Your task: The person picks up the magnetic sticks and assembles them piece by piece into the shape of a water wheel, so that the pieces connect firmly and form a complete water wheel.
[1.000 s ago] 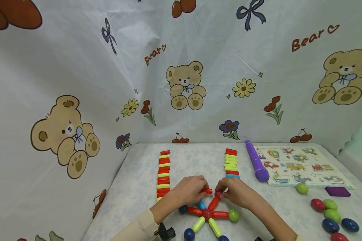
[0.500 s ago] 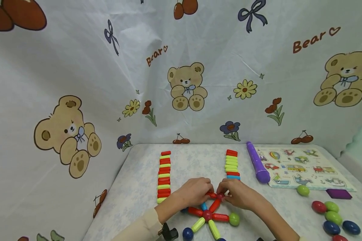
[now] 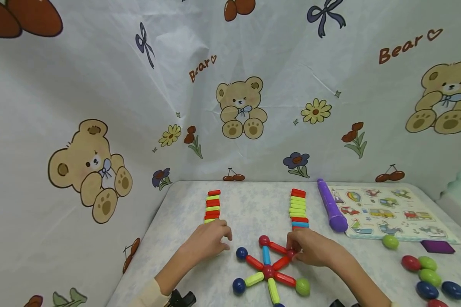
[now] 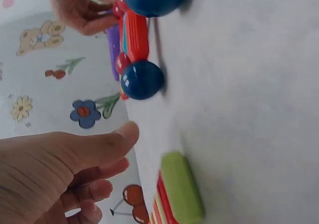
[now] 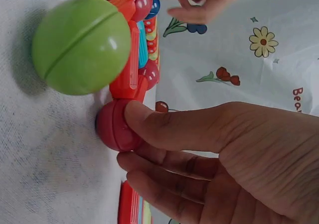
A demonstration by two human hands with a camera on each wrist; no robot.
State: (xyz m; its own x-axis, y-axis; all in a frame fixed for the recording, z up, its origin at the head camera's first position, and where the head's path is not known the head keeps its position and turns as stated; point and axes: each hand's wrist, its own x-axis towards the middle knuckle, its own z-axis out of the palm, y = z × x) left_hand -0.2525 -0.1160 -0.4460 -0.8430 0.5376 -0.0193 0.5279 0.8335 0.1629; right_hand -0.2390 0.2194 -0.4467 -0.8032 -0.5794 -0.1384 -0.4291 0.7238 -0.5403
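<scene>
The right hand (image 3: 311,251) is seen pinching a red ball (image 5: 115,125) at the right tip of the magnetic stick-and-ball star (image 3: 269,268), thumb laid over it, fingers curled beneath. The left hand (image 3: 207,241) is now withdrawn from the star (half a second ago both hands were together at its far side) and rests loose, holding nothing, at the near end of the left row of sticks (image 3: 212,207). A red stick (image 3: 278,248) with a red ball at its far end (image 3: 264,241) is now joined to the pinched ball, so that link is judged placed. The star lies near centre on the table (image 3: 249,204). The right row of sticks (image 3: 298,209) is untouched.
</scene>
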